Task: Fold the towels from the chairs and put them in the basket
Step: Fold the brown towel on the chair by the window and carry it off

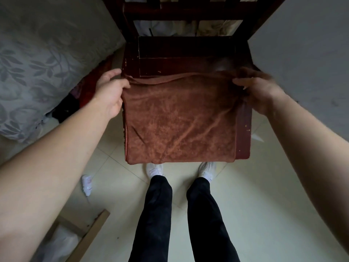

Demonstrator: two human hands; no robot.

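Brown towel [179,120] doubled flat on the dark red wooden chair seat [243,129], near edge overhanging; left hand [111,91] and right hand [258,87] each pinch a far corner, probably aligning edges for another fold; no basket visible

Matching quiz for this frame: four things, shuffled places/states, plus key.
Things
1. brown towel
2. left hand
3. right hand
4. wooden chair

Places/states
A. holds the towel's far right corner
B. spread over the seat, reaching its front edge
C. dark red, backrest on the side away from the person
D. holds the towel's far left corner

Pairs: 1-B, 2-D, 3-A, 4-C
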